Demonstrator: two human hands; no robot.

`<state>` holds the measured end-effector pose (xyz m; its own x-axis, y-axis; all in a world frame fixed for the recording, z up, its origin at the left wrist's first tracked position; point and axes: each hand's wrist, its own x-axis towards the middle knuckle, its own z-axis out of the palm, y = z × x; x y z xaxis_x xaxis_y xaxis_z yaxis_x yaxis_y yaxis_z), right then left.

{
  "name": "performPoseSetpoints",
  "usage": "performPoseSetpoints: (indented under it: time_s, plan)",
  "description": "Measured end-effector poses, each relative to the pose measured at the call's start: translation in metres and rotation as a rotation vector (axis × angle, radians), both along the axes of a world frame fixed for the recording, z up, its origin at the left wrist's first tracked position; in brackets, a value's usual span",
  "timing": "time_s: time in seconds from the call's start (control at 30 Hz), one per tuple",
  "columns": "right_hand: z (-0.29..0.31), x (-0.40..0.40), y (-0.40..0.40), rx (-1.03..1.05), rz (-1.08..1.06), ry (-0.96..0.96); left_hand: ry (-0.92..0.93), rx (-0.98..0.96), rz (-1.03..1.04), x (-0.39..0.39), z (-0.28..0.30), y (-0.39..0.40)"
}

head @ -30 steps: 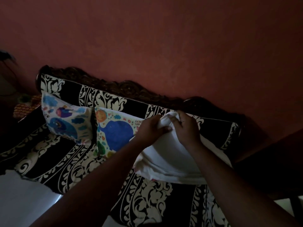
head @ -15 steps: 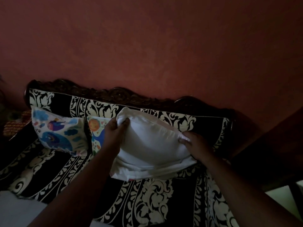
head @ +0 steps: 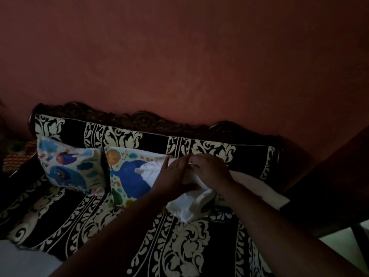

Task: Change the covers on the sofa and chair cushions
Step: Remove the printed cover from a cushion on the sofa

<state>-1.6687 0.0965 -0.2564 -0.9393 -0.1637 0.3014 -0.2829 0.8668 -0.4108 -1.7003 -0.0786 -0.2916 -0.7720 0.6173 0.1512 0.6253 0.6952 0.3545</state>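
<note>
Fabric of the sofa point(head: 185, 242), black with a pale leaf pattern, lies nearest, under both forearms, and just beyond it hangs the loose lower part of the white cushion point(head: 185, 206), bunched and creased below the wrists. Both hands work at the upper edge of this cushion, which leans on the sofa back. The left hand point(head: 171, 176) has its fingers laid over the white cloth, and the right hand point(head: 209, 170) is close beside it, touching it; the right fingers point(head: 196, 163) seem to pinch a small fold at the top edge, but the light is too dim to tell with certainty what each hand is gripping. To the left of the fingers, partly behind the white cloth, stands the elephant cushion point(head: 127, 176), and further left the bird cushion point(head: 67, 170), both already in printed covers, I judge. Behind all is the carved sofa back point(head: 143, 118) and the red wall point(head: 199, 66). The risk I see is this: the grip is only on one small point of the edge, so the slack cloth below can slip or twist, and the filling may gather in one corner. The white cushion may also push the elephant cushion over, because they overlap. In such darkness a seam or zip is easy to miss.
</note>
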Motion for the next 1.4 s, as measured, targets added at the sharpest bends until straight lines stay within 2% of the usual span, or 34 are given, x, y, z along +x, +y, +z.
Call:
performPoseSetpoints:
  time_s: [0.1, 0.2, 0.3, 0.4, 0.47, 0.53, 0.6, 0.7, 0.73, 0.8, 0.87, 0.97, 1.13, 1.23, 1.3, 1.4]
  plan:
    - [0.017, 0.001, 0.009, -0.12, -0.002, 0.032, 0.069, 0.232, 0.071, -0.007, 0.007, 0.014]
    - [0.017, 0.004, 0.019, -0.188, 0.005, 0.012, 0.14, 0.297, 0.095, -0.012, 0.019, 0.019]
    - [0.003, 0.01, 0.031, -0.438, -0.06, -0.002, 0.066, 0.384, 0.184, -0.005, 0.018, 0.016]
    - [-0.026, 0.02, 0.053, -0.708, -0.124, -0.215, -0.004, 0.457, 0.298, -0.003, 0.013, 0.002]
    - [-0.045, 0.025, 0.065, -0.653, -0.145, -0.388, -0.063, 0.492, 0.313, -0.004, 0.014, -0.008]
    - [-0.053, 0.027, 0.069, -0.5, -0.139, -0.43, -0.131, 0.541, 0.316, -0.001, 0.019, -0.013]
    - [-0.05, 0.029, 0.066, -0.47, -0.066, -0.406, -0.196, 0.613, 0.33, 0.006, 0.03, -0.011]
    - [-0.041, 0.034, 0.064, -0.663, 0.034, -0.319, -0.278, 0.769, 0.371, 0.012, 0.046, -0.011]
    - [-0.039, 0.036, 0.062, -0.635, 0.001, -0.257, -0.293, 0.813, 0.379, 0.012, 0.05, -0.012]
    - [-0.04, 0.035, 0.06, -0.428, -0.173, -0.127, -0.31, 0.858, 0.4, 0.013, 0.058, -0.012]
    - [-0.044, 0.031, 0.055, -0.409, -0.28, -0.103, -0.303, 0.846, 0.404, 0.013, 0.06, -0.009]
    - [-0.044, 0.024, 0.043, -0.531, -0.307, -0.12, -0.227, 0.765, 0.397, 0.011, 0.052, -0.005]
    - [-0.043, 0.019, 0.028, -0.59, -0.34, -0.108, -0.119, 0.604, 0.114, 0.01, 0.043, -0.007]
    - [-0.036, 0.016, 0.032, -0.47, -0.309, -0.032, -0.192, 0.561, 0.332, 0.008, 0.047, -0.001]
    - [-0.031, 0.015, 0.036, -0.432, -0.248, 0.012, -0.162, 0.583, 0.503, 0.005, 0.048, 0.003]
    - [-0.037, 0.013, 0.051, -0.384, -0.18, -0.008, -0.14, 0.707, 0.535, 0.004, 0.047, 0.003]
